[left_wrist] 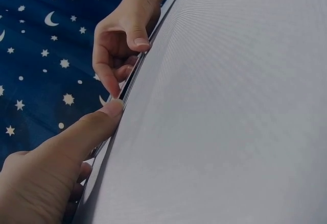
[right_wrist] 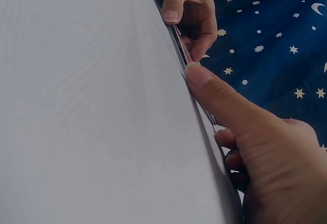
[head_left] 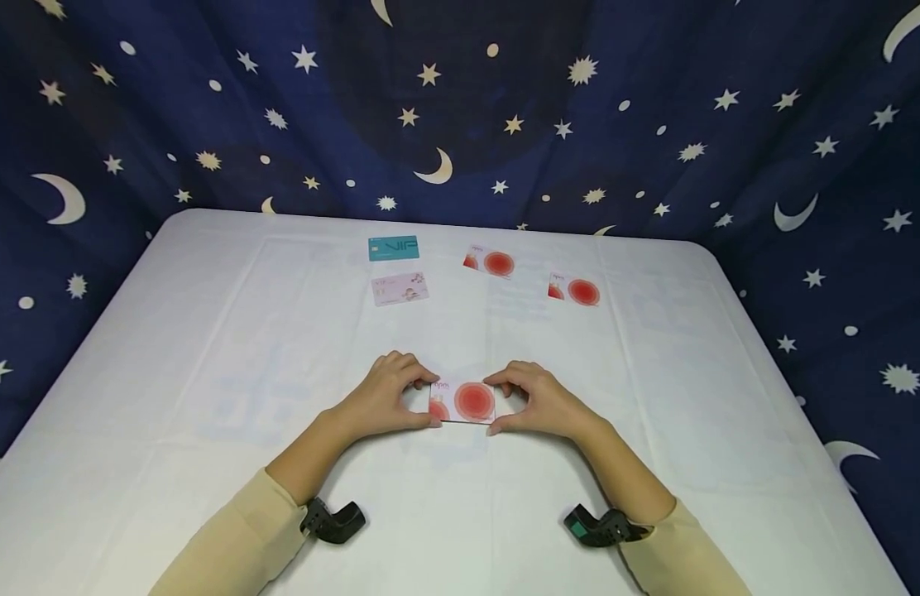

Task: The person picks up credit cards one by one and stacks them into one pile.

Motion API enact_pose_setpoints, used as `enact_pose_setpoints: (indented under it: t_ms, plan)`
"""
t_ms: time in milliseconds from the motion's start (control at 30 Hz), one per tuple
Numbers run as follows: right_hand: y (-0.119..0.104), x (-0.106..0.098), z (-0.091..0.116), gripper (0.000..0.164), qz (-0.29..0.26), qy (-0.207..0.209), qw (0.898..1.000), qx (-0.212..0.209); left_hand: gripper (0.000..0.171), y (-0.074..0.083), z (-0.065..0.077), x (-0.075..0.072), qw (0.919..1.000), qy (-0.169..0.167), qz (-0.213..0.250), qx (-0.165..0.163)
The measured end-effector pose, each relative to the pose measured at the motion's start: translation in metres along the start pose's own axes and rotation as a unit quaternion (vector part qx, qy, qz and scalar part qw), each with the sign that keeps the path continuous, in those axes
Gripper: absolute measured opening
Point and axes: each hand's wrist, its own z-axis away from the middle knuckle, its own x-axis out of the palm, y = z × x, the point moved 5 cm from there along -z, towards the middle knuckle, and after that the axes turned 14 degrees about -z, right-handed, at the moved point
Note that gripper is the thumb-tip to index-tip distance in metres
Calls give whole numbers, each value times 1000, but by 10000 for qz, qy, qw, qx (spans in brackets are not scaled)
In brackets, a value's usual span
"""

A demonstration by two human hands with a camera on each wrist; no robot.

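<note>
A white card with a red circle [head_left: 473,402] lies flat near the table's middle, a thin dark line along its near edge. My left hand [head_left: 389,399] pinches its left end, forefinger at the far corner and thumb at the near one. At the right end my right hand [head_left: 538,401] grips the card the same way. Seen edge-on in the left wrist view, the card edge [left_wrist: 132,78] shows thin layers, close over the cloth. The right wrist view has my right thumb [right_wrist: 207,81] against that edge, with the left hand [right_wrist: 189,12] beyond.
Farther back lie a teal VIP card [head_left: 393,248], a pale pink card [head_left: 400,289] and two red-circle cards, one nearer the middle [head_left: 490,261] and one farther right [head_left: 574,290]. A white cloth covers the table [head_left: 244,348]. Behind it hangs a starry blue curtain [head_left: 460,108].
</note>
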Motion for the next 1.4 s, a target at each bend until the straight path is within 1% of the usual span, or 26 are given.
enact_pose_setpoints:
  t_ms: [300,433,533,767,867,1133,1300,1400]
  plan:
    - [1,0,0,49,-51,27,9999,101,57,-1,0,1,10000,56,33,-1]
    - [1,1,-1,49,-131,31,9999,39,60,-1,1,0,9999,122,59,34]
    - [1,0,-1,49,-178,31,9998,10,59,-1,1,0,9998,150,85,45]
    - [2,1,0,51,-169,79,9998,116,55,0,0,1,9999,115,73,11]
    - [-4,2,-1,51,-222,107,9997,44,54,-1,1,1,9999,115,39,2]
    - [-38,-1,-9,48,-273,116,9995,-49,53,-1,1,2,9999,141,16,7]
    - [-43,-3,-11,49,-335,111,9993,-150,54,-2,1,3,10000,81,38,-35]
    - [-42,-3,-11,49,-391,41,9992,-59,58,-3,1,2,9997,14,205,-121]
